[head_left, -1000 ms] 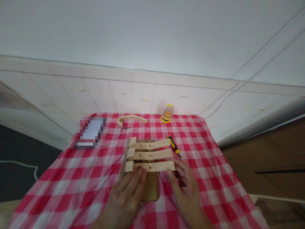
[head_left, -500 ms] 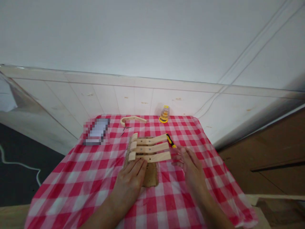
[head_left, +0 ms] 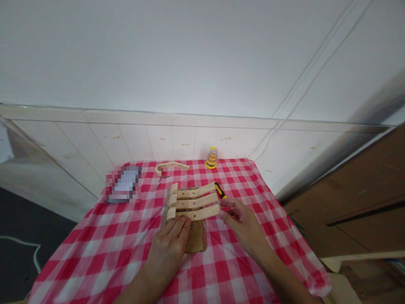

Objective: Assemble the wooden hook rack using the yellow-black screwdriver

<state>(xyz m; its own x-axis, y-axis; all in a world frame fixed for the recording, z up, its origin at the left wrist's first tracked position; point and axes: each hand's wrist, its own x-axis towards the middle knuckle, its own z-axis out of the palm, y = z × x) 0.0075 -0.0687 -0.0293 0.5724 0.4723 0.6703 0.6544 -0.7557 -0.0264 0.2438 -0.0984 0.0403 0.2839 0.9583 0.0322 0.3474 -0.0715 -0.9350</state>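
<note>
Three pale wooden hooks lie side by side on a piece of brown cardboard (head_left: 196, 240). Two screw heads show in both the far hook (head_left: 199, 192) and the middle hook (head_left: 201, 200); a dark hole shows in the near wooden hook (head_left: 206, 212). My left hand (head_left: 172, 236) presses its closed fingers on the near hook, towards its curved left end. At that hook's right end, my right hand (head_left: 238, 217) has thumb and fingers closed around the tip. Just beyond those fingers lies a black and yellow screwdriver (head_left: 220, 190).
Another wooden hook (head_left: 174, 164) lies near the table's back edge, with several dark screws (head_left: 160, 180) beside it. A yellow-based bit case (head_left: 211, 158) stands by the wall. A blurred phone-like object (head_left: 124, 184) is at the left on the checked tablecloth (head_left: 104, 245).
My right hand has moved left to the near hook's tip and closed on it, and that end has turned slightly away from me. My left hand stays on the hook. The view has shifted slightly.
</note>
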